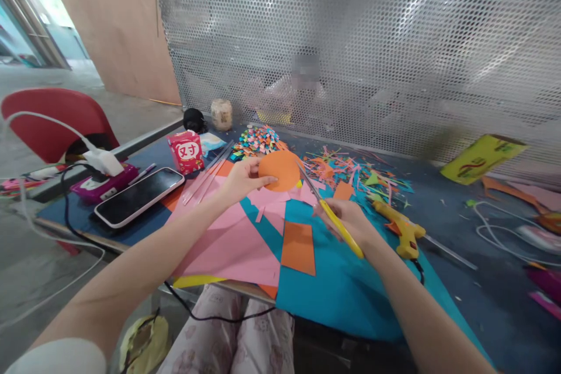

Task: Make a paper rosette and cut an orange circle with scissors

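Perforated metal (372, 41) backs the table (438, 204). Left of centre, my left hand (245, 178) pinches the orange disc (280, 170), mid-frame, by its left edge, presumably keeping the right rim clear; right of centre, my right hand (354, 219) grips yellow-handled scissors (337, 223), blades at that rim.

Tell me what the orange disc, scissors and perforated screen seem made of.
Orange disc: matte, thin and flat, probably paper or card. Scissors: grey blades, likely steel; smooth yellow handle, perhaps plastic. Perforated screen: silvery sheen and regular holes suggest metal.
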The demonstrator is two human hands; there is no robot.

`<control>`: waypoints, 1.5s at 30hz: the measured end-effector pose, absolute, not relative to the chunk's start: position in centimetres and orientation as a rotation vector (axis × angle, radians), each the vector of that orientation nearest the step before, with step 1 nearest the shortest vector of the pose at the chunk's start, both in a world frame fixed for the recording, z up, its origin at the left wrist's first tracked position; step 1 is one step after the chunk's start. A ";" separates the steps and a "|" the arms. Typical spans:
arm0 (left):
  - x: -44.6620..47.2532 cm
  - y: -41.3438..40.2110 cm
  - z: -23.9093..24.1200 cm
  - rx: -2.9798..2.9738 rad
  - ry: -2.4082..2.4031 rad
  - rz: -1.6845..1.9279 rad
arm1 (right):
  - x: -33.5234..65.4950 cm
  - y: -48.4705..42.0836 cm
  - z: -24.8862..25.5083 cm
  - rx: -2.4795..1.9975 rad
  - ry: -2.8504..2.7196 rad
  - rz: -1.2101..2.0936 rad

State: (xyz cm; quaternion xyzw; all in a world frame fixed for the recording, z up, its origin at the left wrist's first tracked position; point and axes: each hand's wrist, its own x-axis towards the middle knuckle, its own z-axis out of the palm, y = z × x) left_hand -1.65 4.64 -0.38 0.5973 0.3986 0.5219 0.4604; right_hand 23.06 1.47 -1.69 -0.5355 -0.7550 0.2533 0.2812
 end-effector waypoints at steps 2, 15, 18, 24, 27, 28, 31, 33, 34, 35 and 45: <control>-1.7 4.8 -0.5 1.450 0.975 1.303 | 23.1 1.5 -1.7 -1.436 -2.010 0.673; -1.6 4.9 -1.0 1.404 0.940 1.394 | 23.1 1.6 -1.6 -1.513 -2.053 0.651; -1.6 5.0 -1.3 1.391 0.930 1.391 | 23.2 1.8 -1.8 -1.510 -2.042 0.659; -1.5 4.7 -0.7 1.392 1.004 1.417 | 23.0 1.8 -1.7 -1.521 -2.011 0.644; -1.6 4.8 -0.4 1.369 1.032 1.450 | 22.8 1.3 -0.9 -1.532 -2.015 0.669; -1.6 4.8 -0.4 1.362 1.037 1.461 | 22.7 1.1 -0.7 -1.543 -2.019 0.679; -1.8 5.0 -0.7 1.363 1.027 1.485 | 22.6 0.9 -0.2 -1.581 -2.030 0.677; -1.8 5.0 -0.8 1.391 1.017 1.483 | 22.6 0.9 -0.1 -1.588 -2.045 0.648; -1.8 5.0 -0.8 1.412 1.018 1.478 | 22.6 0.9 -0.2 -1.588 -2.052 0.645; -1.8 4.9 -0.7 1.435 1.025 1.469 | 22.7 1.0 -0.2 -1.589 -2.055 0.650; -1.5 4.5 -0.2 1.411 1.070 1.436 | 22.7 1.0 -0.3 -1.609 -2.047 0.676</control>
